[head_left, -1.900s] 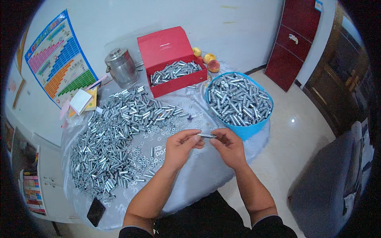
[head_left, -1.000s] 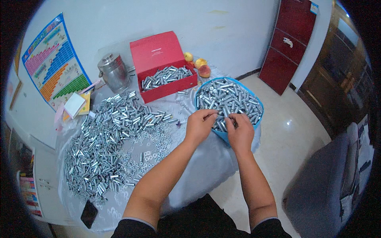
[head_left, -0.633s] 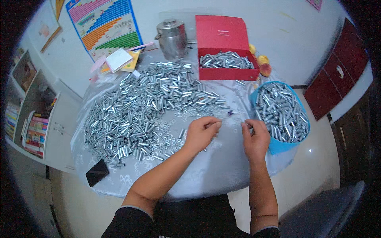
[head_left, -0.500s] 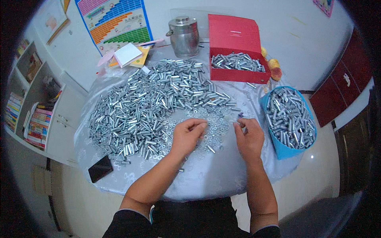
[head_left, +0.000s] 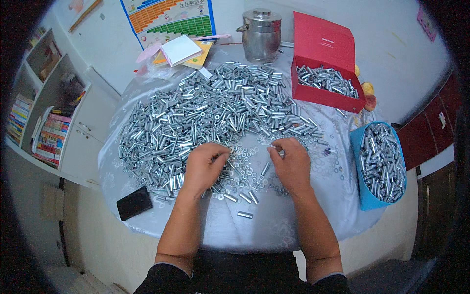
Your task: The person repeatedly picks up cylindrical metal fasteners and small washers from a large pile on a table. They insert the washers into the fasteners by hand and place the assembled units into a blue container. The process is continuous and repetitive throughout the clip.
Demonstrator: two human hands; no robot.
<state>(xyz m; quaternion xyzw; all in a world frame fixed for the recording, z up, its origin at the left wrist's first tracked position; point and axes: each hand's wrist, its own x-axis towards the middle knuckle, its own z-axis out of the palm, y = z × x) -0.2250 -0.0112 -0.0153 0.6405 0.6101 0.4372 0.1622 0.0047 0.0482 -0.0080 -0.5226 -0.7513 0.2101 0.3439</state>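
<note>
A large heap of short silvery metal tubes [head_left: 171, 122] covers the left and far part of the cloth-covered table. My left hand [head_left: 204, 164] is at the heap's near right edge, its thumb and forefinger pressed together; whatever lies between them is too small to make out. Opposite it, my right hand [head_left: 292, 164] hovers over the cloth with curled fingers and the thumb close to the forefinger; its grip is hidden. Small washers [head_left: 247, 169] lie scattered between the hands. One loose tube [head_left: 266, 169] is beside my right thumb, and another [head_left: 245, 214] lies nearer me.
At the right edge stands a blue basket [head_left: 364, 188] full of tubes. Behind it is an open red box [head_left: 325, 98] with more tubes. A lidded metal pot [head_left: 262, 39] and notebooks [head_left: 181, 50] sit at the back. A black phone [head_left: 134, 203] lies front left.
The view has turned left, so the table's things appear further right. Both hands have moved left over the table, toward the heap. More loose tubes show in front of the washers.
</note>
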